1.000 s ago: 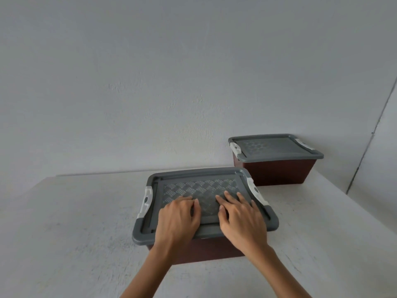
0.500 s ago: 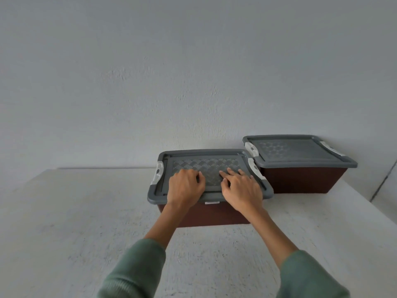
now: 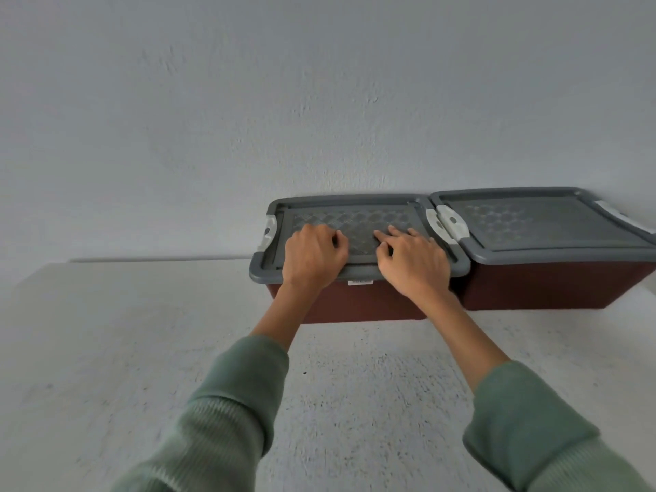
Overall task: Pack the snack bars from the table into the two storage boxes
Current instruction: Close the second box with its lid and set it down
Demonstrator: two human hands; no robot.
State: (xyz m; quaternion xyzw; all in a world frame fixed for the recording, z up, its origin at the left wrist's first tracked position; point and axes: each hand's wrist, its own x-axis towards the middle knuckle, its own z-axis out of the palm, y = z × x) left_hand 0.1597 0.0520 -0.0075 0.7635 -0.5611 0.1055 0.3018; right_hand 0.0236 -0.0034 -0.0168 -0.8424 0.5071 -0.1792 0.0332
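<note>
Two dark red storage boxes with grey lids stand side by side against the wall at the table's far edge. Both lids are on. On the lid of the left box [image 3: 358, 219] my left hand [image 3: 312, 255] and my right hand [image 3: 413, 259] rest palm down, with their fingertips on the patterned panel and nothing held. The right box [image 3: 532, 225] touches the left one where their white side latches meet. No snack bars are in view, and whatever is inside the boxes is hidden.
The white table [image 3: 142, 342] stretches toward me and to the left. A plain grey wall [image 3: 319, 101] rises directly behind the boxes. Green sleeves cover both of my forearms.
With both hands on its lid, the left box has slid away from me across the table until it sits beside the right box at the wall. My arms are stretched further out.
</note>
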